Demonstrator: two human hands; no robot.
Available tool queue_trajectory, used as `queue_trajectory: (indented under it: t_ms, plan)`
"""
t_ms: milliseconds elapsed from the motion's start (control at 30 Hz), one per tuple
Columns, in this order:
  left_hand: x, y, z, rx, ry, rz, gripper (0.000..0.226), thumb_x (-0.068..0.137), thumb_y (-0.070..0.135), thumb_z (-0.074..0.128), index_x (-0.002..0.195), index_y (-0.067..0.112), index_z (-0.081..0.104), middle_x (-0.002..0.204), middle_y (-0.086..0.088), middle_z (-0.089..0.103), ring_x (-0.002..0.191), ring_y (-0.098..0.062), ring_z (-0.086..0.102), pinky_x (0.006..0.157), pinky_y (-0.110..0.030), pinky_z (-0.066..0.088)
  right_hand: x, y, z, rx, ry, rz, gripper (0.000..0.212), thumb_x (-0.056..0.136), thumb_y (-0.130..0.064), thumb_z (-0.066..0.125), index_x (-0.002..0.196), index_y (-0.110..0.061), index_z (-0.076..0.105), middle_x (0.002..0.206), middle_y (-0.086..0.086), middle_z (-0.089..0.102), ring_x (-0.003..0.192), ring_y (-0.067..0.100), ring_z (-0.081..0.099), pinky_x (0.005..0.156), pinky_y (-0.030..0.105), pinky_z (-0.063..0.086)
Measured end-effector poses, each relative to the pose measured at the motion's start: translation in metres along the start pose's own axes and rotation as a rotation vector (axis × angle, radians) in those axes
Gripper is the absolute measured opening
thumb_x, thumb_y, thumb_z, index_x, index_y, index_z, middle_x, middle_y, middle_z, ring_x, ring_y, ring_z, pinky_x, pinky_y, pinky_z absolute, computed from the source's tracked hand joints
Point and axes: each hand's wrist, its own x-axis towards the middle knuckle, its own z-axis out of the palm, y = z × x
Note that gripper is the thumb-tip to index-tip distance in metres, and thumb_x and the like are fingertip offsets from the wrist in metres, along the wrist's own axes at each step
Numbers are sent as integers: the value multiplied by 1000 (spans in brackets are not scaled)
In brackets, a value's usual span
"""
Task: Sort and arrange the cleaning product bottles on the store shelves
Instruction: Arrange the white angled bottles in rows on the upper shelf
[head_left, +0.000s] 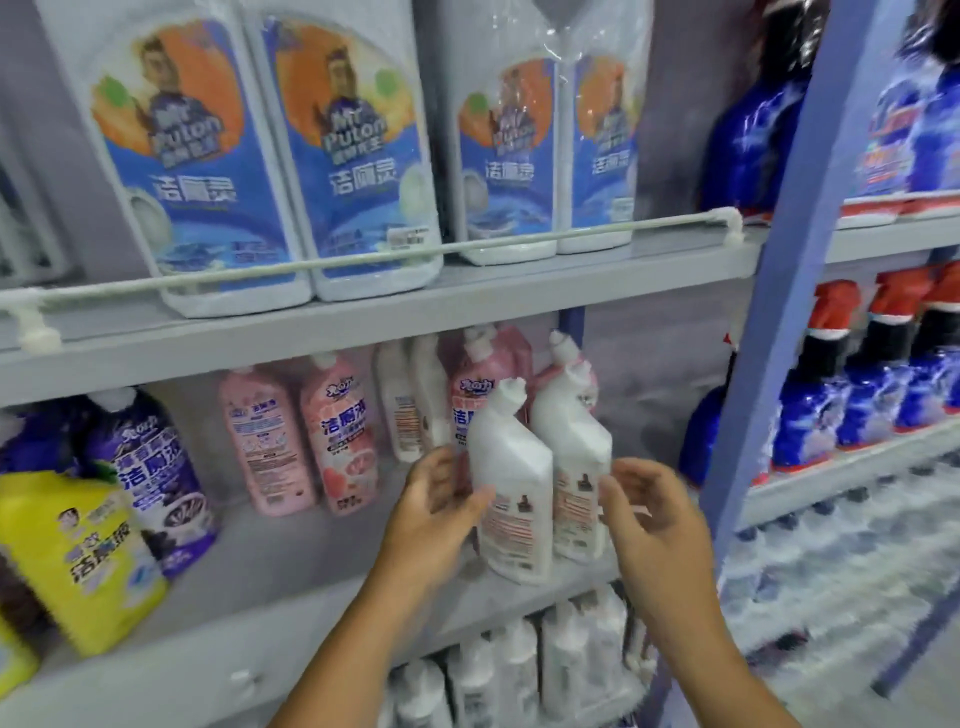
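Note:
Two white angled-neck bottles stand side by side at the front of the middle shelf (311, 587), back labels facing me. My left hand (431, 514) grips the nearer white bottle (511, 488), thumb across its front and fingers behind its left side. My right hand (654, 514) hovers at the right side of the second white bottle (571, 441), fingers loosely bent with their tips at its edge and not wrapped round it. Behind them stand pink bottles (483, 384) of the same shape.
Further left on this shelf are pink bottles (337, 431), a purple bottle (150, 467) and a yellow one (72, 556). Large white jugs (332, 156) sit above behind a rail (311, 265). More white bottles (519, 675) fill the shelf below. A blue post (769, 260) separates blue bottles (810, 415).

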Motion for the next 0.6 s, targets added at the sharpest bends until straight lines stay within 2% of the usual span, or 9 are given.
queue_trajectory:
  t_ms: [67, 133, 167, 233, 333, 433, 533, 600]
  plan:
    - [4, 0, 12, 7, -50, -29, 69, 74, 29, 90, 130, 44, 51, 125, 16, 68, 112, 1, 66, 91, -22, 55, 12, 10, -8, -102, 1, 14, 24, 91, -31, 73, 111, -33, 61, 109, -17, 64, 96, 0, 64, 81, 24, 53]
    - [5, -1, 20, -13, -67, -66, 81, 63, 40, 92, 132, 45, 51, 128, 14, 70, 118, -6, 66, 99, -37, 55, 24, 24, -8, -138, -65, 60, 37, 86, -36, 77, 117, -35, 57, 117, -19, 59, 102, 2, 63, 87, 28, 53]
    - [4, -1, 23, -8, -61, -72, 81, 61, 42, 91, 132, 43, 53, 126, 13, 71, 117, -9, 68, 100, -41, 55, 30, 31, -6, -137, -113, 79, 41, 85, -37, 78, 119, -35, 56, 119, -18, 59, 105, 3, 62, 89, 30, 54]
    - [0, 1, 30, 39, -19, -73, 68, 67, 36, 91, 127, 38, 59, 117, 12, 75, 108, -10, 72, 97, -44, 58, 39, 40, -2, -131, -207, 114, 43, 86, -36, 79, 120, -36, 54, 118, -18, 62, 106, 2, 63, 89, 30, 55]
    - [-12, 0, 36, 75, 65, -79, 47, 78, 24, 88, 116, 36, 63, 106, 14, 78, 98, -6, 74, 89, -38, 61, 44, 46, 2, -148, -282, 127, 38, 86, -34, 79, 115, -40, 55, 109, -19, 67, 101, 1, 65, 82, 26, 54]
    - [-22, -1, 33, 83, 117, -80, 46, 80, 27, 86, 117, 38, 62, 109, 16, 77, 99, -4, 73, 84, -31, 60, 43, 47, 2, -149, -299, 106, 35, 85, -34, 80, 110, -43, 57, 105, -19, 69, 97, -2, 65, 81, 24, 55]
    - [-37, 2, 23, 73, 172, -91, 44, 82, 23, 84, 117, 38, 62, 106, 17, 77, 96, -1, 73, 75, -21, 59, 35, 46, 5, -109, -326, 122, 38, 85, -27, 81, 116, -36, 59, 107, -19, 69, 99, -2, 64, 80, 22, 55]
    - [-50, 4, 12, 62, 213, -111, 44, 84, 23, 83, 119, 38, 62, 106, 17, 77, 95, -1, 73, 75, -22, 59, 28, 45, 9, -86, -363, 132, 41, 85, -26, 81, 119, -35, 60, 109, -19, 69, 100, 0, 65, 82, 26, 57]
